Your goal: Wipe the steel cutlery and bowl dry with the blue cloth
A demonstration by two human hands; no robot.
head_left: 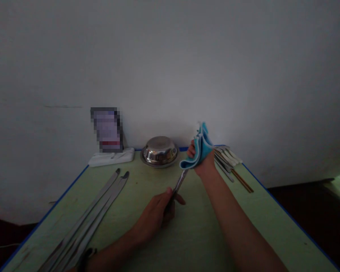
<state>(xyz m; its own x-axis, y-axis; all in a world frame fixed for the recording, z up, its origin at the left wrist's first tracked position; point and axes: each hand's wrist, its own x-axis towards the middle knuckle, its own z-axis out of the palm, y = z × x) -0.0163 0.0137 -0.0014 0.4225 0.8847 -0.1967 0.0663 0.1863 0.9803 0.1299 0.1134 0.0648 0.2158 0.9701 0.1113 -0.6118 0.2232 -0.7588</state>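
My left hand (pixel 161 207) is closed round the near end of a slim, shiny metal utensil (pixel 180 180), which slants up and away over the table. Its far end disappears under a blue cloth (pixel 202 149) with pale edging, so I cannot tell what kind of utensil it is. The bunched cloth is gripped in my right hand (pixel 205 162), fingers curled and partly covered by it. Both hands are above the middle of the pale green table (pixel 147 181).
An upturned metal bowl (pixel 160 151) stands by the wall. Left of it, a blurred-out screen (pixel 107 130) leans above a white object (pixel 112 157). Long flat grey strips (pixel 102 206) lie at left. At right are chopsticks (pixel 243 181) and several white-handled pieces of cutlery (pixel 232 154).
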